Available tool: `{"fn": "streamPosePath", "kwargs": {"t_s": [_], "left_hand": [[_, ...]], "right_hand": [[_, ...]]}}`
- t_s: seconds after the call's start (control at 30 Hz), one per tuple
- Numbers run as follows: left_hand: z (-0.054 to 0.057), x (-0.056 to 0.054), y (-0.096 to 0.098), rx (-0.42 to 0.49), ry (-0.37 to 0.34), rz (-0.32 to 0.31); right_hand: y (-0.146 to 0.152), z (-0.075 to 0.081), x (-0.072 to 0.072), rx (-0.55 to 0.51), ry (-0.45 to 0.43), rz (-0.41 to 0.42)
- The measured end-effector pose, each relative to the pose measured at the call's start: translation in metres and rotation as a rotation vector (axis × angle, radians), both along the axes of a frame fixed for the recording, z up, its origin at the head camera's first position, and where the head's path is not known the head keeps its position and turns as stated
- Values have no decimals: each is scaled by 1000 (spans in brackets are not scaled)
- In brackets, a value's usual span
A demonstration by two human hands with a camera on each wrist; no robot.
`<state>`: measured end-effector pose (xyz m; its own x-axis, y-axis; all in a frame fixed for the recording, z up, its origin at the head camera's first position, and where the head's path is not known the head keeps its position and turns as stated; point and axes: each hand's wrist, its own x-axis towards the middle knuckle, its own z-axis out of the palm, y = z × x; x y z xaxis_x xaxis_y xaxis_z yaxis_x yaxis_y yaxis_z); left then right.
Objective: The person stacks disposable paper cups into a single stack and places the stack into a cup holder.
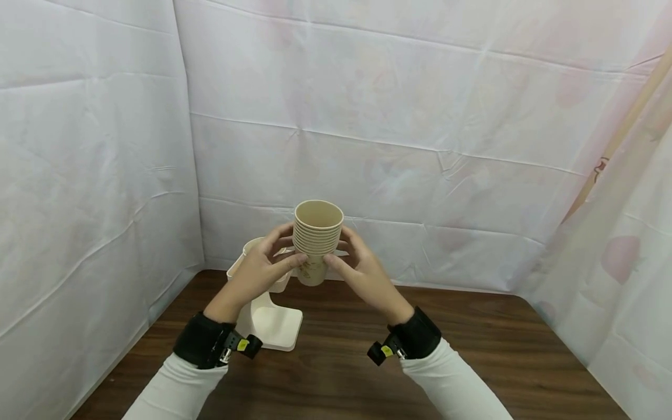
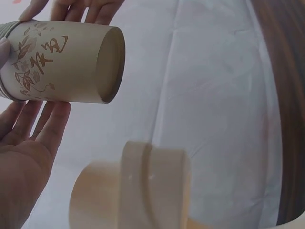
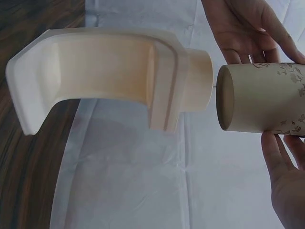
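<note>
A stack of nested beige paper cups (image 1: 317,239) is held up with its open end upward, tilted a little toward the head camera. Their outer wall carries a brown floral print and lettering, seen in the left wrist view. My left hand (image 1: 262,265) grips the stack from the left, thumb on the near side and fingers around behind. From the right, my right hand (image 1: 364,271) grips it the same way. A cream stand (image 1: 277,326) with a flat base and a round upper part stands behind my left hand, which partly hides it.
The stand is on a dark wood-grain table (image 1: 336,373). White sheeting (image 1: 367,116) hangs behind the table and along the left side. At the right is a patterned curtain (image 1: 625,280) beside a slanting wooden pole (image 1: 625,140).
</note>
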<state>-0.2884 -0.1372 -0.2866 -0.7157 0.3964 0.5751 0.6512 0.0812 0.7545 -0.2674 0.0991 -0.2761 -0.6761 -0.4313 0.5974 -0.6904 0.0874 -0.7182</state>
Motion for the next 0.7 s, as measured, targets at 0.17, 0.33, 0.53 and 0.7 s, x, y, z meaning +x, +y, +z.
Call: {"fn": "streamPosePath", "kwargs": {"t_s": [0.17,0.33,0.53,0.7], "left_hand": [[10,-5,-12,1,10,24],[18,-10,-26,-12,33,68],[25,-15,-40,-27,44,112],[32,-16,-51,-36,47,161]], "right_hand": [[-13,8,-9,-1,-18,28],[-25,18,-18,34,5,41],[-38,20,-35,25,21,47],[-50,16,-59,28,19,69]]}}
